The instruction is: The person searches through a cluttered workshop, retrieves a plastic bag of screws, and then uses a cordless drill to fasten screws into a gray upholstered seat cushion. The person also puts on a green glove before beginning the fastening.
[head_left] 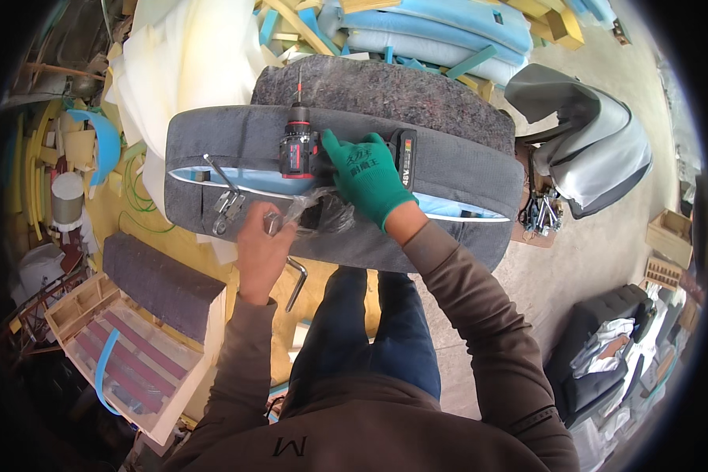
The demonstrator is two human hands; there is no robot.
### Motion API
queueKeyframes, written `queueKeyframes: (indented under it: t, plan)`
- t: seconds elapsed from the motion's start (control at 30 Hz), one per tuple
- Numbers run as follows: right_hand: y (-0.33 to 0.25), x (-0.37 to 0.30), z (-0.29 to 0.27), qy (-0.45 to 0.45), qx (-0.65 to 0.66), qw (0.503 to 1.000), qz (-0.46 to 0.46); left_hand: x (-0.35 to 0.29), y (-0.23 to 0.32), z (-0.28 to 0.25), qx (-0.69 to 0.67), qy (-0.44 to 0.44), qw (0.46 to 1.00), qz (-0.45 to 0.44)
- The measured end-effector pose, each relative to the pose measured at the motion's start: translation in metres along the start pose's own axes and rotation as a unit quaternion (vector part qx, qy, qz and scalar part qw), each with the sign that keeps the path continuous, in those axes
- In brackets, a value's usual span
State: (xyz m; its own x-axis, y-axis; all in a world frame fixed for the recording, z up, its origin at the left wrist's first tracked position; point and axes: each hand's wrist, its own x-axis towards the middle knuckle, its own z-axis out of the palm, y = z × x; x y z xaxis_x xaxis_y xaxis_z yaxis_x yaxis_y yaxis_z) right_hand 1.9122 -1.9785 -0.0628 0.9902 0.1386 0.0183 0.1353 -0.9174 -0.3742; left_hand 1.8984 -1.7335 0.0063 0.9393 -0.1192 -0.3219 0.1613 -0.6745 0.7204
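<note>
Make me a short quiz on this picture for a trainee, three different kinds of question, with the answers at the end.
1. Which tool is the right hand gripping?
2. True or false: the left hand wears a glove.
3. Fill in the blank: beneath that tool is a grey, padded ____.

Key:
1. A drill.
2. False; it is bare.
3. A cushion.
</note>
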Motion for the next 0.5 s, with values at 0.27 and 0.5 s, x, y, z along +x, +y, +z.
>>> queueKeyframes:
  t: [0.27, 0.5]
  plan:
    - [-0.008, 0.006, -0.013, -0.045, 0.029, 0.998, 0.044, -0.010, -0.006, -0.005, -0.030, 0.027, 0.998, -0.047]
    - [0.001, -0.039, -0.059, 0.225, 0.105, 0.967, 0.064, -0.040, 0.028, -0.010, -0.214, -0.049, 0.975, -0.028]
